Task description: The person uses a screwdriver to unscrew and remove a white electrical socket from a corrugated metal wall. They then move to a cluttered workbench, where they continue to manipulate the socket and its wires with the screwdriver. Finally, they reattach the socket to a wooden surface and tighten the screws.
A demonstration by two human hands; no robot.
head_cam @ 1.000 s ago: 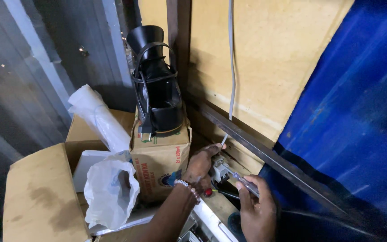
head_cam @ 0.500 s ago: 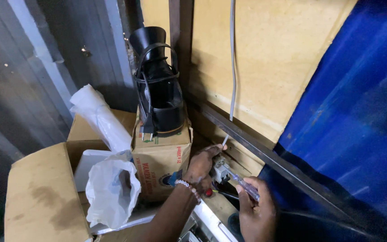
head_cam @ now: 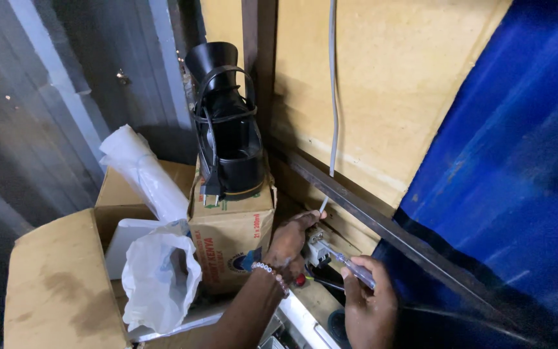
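A small grey fitting [head_cam: 316, 249] is steadied by the left hand [head_cam: 290, 242]; a clear-handled screwdriver [head_cam: 350, 266], gripped in the right hand [head_cam: 369, 304] at five o'clock, is set against it, judged mid-screwing.

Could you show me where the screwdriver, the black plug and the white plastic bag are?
screwdriver [head_cam: 355, 269]: head view, on its clear handle, held in the right hand.
black plug [head_cam: 212, 189]: head view, on the plug's body, hanging against the small brown box.
white plastic bag [head_cam: 157, 279]: head view, on the bag's crumpled front.
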